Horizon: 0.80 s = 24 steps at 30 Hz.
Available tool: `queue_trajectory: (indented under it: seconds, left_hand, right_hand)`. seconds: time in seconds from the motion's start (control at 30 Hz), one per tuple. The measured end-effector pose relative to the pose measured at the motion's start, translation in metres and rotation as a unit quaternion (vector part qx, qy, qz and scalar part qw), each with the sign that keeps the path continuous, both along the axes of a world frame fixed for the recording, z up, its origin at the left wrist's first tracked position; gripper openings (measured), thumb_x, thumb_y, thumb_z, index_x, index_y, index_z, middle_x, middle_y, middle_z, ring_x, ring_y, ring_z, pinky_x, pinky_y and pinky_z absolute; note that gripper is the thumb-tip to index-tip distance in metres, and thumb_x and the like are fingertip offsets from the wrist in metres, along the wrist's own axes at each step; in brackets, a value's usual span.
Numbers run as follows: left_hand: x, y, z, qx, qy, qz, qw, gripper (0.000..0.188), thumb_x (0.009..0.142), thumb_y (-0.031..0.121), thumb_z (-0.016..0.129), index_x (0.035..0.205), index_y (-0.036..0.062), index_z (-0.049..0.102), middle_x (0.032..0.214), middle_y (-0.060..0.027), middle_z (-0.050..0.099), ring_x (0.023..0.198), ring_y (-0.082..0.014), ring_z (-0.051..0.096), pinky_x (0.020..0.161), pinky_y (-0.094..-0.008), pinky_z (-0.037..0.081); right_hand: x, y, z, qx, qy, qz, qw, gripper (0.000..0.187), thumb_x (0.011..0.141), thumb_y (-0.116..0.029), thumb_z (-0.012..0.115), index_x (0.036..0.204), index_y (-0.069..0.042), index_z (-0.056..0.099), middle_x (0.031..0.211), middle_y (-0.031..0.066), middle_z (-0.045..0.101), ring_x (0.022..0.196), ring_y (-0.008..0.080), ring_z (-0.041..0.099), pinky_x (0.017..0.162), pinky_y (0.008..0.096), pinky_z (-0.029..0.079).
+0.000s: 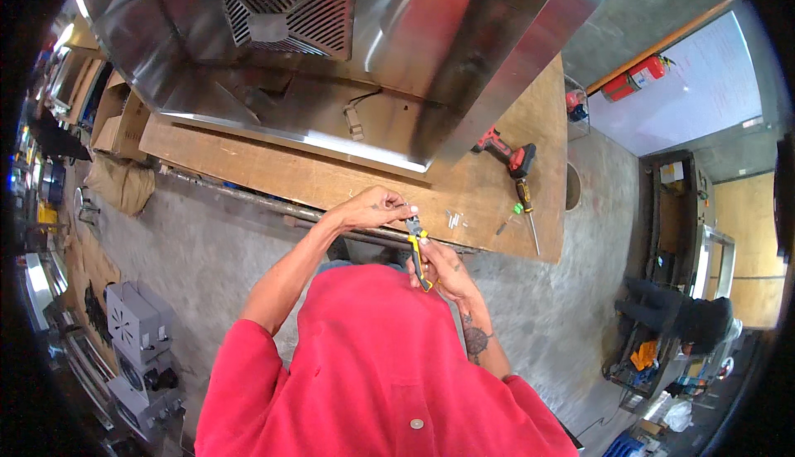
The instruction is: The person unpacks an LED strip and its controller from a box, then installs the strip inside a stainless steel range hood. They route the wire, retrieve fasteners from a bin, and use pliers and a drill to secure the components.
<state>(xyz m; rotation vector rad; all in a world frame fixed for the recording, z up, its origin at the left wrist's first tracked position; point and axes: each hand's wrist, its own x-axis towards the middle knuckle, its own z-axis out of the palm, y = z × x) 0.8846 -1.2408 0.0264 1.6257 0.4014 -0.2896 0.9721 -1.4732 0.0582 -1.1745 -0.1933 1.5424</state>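
My right hand [448, 271] is wrapped round the yellow-and-black handles of a pair of pliers [416, 256], jaws pointing away from me. At those jaws, the fingertips of my left hand [379, 207] are pinched together; whatever small piece they hold is too small to make out. Both hands are in front of my chest at the near edge of the wooden table [331, 171]. Just right of the pliers, several small pale cylindrical pieces [455, 220] lie on the wood. A stainless steel hood [397, 60] with a slotted grille [286, 10] rests on the table beyond my hands.
On the table's right lie a red-and-black cordless drill [505, 152], a yellow-and-black screwdriver [527, 209] and small green pieces [518, 208]. A wire with a connector [354, 119] is inside the hood. A cardboard box [121, 122] stands left; a fire extinguisher [633, 79] is at far right.
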Motion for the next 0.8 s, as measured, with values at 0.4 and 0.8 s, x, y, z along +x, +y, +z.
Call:
queue_trajectory:
  seconds: [0.4,0.8]
  left_hand:
    - [-0.002,0.022,0.006,-0.161,0.059,-0.018,0.985,0.043,0.098,0.044,0.068,0.098,0.0009,0.073,0.077,-0.0004,0.066,0.069,-0.0085,0.061,0.063,-0.0232,0.052]
    - [-0.006,0.025,-0.017,-0.206,-0.049,0.137,0.968,0.037,0.098,0.020,0.070,0.130,0.0021,0.065,0.108,-0.0041,0.071,0.098,-0.0119,0.064,0.088,-0.0269,0.056]
  right_hand:
    - [-0.002,0.010,-0.008,-0.041,-0.062,0.034,0.997,0.036,0.110,-0.038,0.043,0.111,-0.003,0.052,0.079,0.0102,0.065,0.066,0.0204,0.066,0.061,0.0341,0.054]
    - [0.006,0.016,0.006,0.049,0.123,-0.014,0.991,0.042,0.110,-0.041,0.042,0.111,-0.002,0.057,0.124,0.0301,0.063,0.107,0.0424,0.069,0.092,0.0473,0.059]
